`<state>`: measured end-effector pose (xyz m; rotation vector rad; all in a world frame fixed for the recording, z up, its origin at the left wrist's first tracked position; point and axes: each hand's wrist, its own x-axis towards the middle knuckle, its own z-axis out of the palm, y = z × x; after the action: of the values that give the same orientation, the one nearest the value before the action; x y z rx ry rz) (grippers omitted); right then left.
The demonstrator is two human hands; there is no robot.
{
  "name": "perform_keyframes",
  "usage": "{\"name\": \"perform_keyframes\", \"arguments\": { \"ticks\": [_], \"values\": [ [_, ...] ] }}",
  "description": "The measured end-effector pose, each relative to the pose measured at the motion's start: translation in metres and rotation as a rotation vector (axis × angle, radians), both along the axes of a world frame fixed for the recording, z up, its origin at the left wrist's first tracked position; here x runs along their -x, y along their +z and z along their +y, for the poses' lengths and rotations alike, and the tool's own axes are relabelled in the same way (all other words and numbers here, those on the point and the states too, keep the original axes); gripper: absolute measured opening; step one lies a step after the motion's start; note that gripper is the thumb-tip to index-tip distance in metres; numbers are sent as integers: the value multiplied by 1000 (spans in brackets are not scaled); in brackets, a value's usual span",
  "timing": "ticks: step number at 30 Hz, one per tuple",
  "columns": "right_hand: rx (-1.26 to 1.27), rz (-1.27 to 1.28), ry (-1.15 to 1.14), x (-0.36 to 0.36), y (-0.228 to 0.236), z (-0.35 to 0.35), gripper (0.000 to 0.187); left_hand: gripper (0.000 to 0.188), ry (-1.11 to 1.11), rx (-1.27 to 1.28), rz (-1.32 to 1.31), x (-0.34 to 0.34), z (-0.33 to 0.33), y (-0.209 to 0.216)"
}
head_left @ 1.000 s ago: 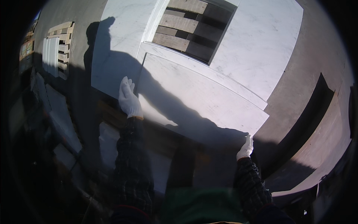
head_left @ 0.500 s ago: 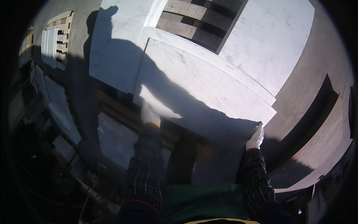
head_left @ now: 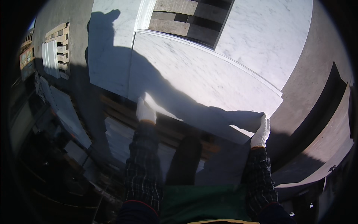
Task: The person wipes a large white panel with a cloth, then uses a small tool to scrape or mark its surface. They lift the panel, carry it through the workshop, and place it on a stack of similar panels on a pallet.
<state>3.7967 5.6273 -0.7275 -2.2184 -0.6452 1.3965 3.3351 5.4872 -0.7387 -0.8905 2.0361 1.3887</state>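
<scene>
A white marble slab (head_left: 209, 80) with faint grey veins lies lengthwise in front of me, nearly flush over another slab whose thin edge shows along the far side. My left hand (head_left: 146, 111), in a white knitted glove, grips the near edge toward the slab's left end. At the near right corner my right hand (head_left: 261, 133), gloved the same way, is closed on the edge. Both hands' fingertips are partly hidden at the edge. To the left a second marble slab (head_left: 102, 72) adjoins it; a third marble slab (head_left: 266, 41) stretches away at the far right.
Wooden pallet boards (head_left: 171, 27) show between the far slabs. A small pallet (head_left: 62, 44) bearing white strips (head_left: 50, 58) stands far left. More slabs (head_left: 69, 112) lie at left. A dark angled bar (head_left: 320, 112) runs along the right. My shadow crosses the marble.
The slab has slid away from me, covering most of the strip of lower slab that showed beyond it. Both hands stay on its near edge, and the right has shifted slightly right.
</scene>
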Motion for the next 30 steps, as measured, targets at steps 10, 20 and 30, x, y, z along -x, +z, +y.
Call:
{"name": "perform_keyframes", "arguments": {
  "ticks": [10, 20, 30],
  "values": [
    [11, -39, 76, 9, 0, 4, 33, 36, -260, -102, -39, 45, -66, -45],
    [-21, 9, 46, 15, 1, 7, 39, 35, 57, -268, -208, 41, -24, -15],
    [94, 34, 129, 30, 29, 27, 48, 33, 115, -68, -153, 28, 25, 21]
  ]
}}
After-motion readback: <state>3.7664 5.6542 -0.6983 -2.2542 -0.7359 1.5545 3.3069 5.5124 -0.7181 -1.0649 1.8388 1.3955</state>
